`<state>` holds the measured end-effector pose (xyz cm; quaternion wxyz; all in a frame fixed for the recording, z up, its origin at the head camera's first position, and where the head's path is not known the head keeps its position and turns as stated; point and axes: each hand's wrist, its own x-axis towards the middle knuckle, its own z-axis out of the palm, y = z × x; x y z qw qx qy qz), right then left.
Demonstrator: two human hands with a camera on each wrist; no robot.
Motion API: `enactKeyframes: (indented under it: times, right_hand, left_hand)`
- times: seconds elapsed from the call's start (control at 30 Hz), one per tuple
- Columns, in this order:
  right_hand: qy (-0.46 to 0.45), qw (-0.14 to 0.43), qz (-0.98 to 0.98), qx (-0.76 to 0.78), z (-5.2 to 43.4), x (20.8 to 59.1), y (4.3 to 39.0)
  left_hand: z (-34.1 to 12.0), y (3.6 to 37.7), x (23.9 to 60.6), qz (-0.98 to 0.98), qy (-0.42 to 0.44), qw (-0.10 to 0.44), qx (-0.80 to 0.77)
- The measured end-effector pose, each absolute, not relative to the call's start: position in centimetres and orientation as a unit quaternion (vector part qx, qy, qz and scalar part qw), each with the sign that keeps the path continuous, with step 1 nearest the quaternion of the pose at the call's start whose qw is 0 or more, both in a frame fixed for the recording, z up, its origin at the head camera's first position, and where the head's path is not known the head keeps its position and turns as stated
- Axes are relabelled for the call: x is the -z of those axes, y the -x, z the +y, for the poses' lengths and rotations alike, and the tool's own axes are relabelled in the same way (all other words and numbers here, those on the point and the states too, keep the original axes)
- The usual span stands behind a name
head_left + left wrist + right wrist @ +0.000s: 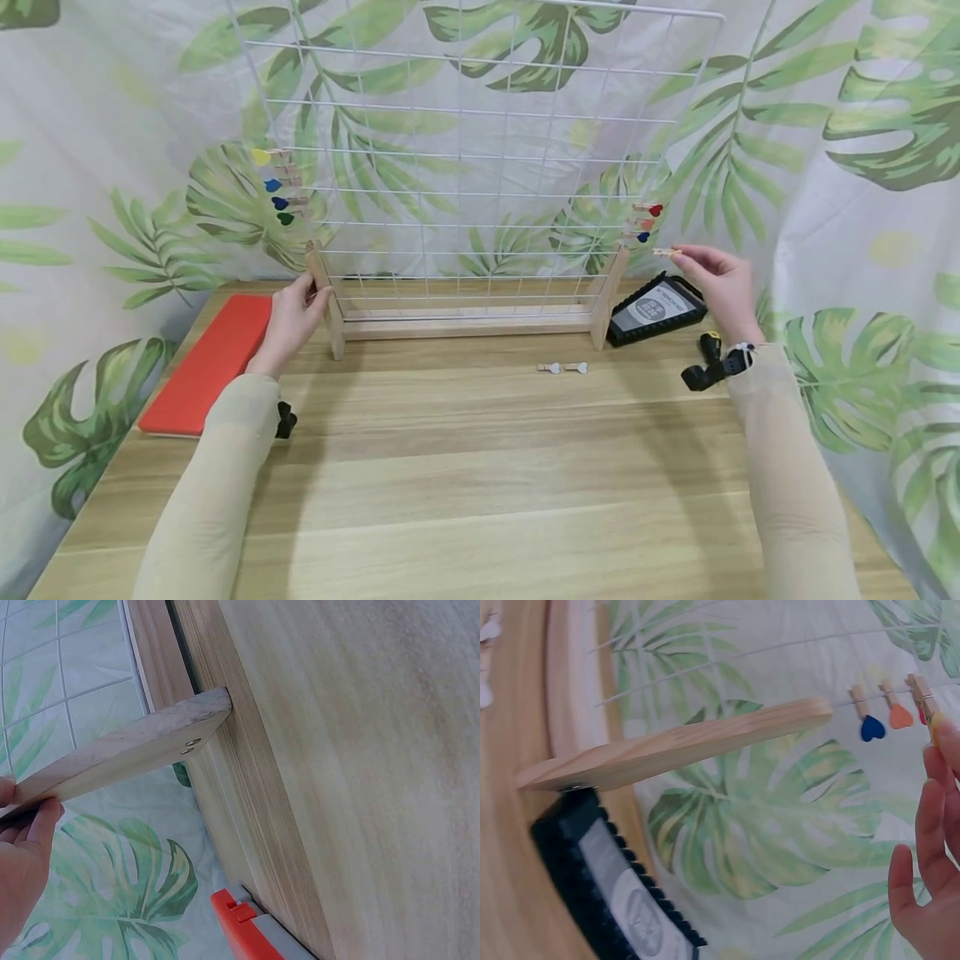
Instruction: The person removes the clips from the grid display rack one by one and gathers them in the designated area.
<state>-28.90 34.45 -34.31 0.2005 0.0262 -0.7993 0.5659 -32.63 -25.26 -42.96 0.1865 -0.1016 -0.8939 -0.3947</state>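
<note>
My left hand (292, 321) grips the left wooden leg (324, 292) of a white wire grid rack (465, 154). In the left wrist view, its fingertips and thumb lie on both sides of that leg (127, 746). My right hand (722, 287) pinches a small wooden clothespin (663, 252) to the right of the rack's right edge. The right wrist view shows this clothespin (922, 696) with some yellow near the fingertips. Near it, clothespins with a red heart (655, 211), an orange heart (647, 225) and a dark blue heart (642, 237) are clipped to the grid.
Several heart clothespins (281, 203) hang on the grid's left edge. Two white-heart clothespins (564, 367) lie on the wooden table (480, 483). A black ridged case (656, 308) stands by the right leg (609, 292). A red flat case (213, 362) lies at left. Leaf-patterned cloth hangs behind.
</note>
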Motion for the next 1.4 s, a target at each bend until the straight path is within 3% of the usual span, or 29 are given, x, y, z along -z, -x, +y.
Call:
enactKeyframes:
  times: [0.17, 0.7, 1.4]
  right_hand:
    - [-0.055, 0.177, -0.822, -0.539, 34.3, 37.1, 28.1]
    - [-0.093, 0.013, -0.917, -0.388, 34.5, 44.8, 27.6]
    - [-0.147, 0.015, -0.95, -0.277, 32.7, 47.7, 28.9]
  left_hand:
    - [-25.2, 32.5, 42.8, -0.892, 0.104, 0.188, 0.397]
    - [-25.2, 32.7, 43.1, -0.895, 0.099, 0.193, 0.39]
    - [-25.2, 32.6, 43.0, -0.892, 0.108, 0.193, 0.393]
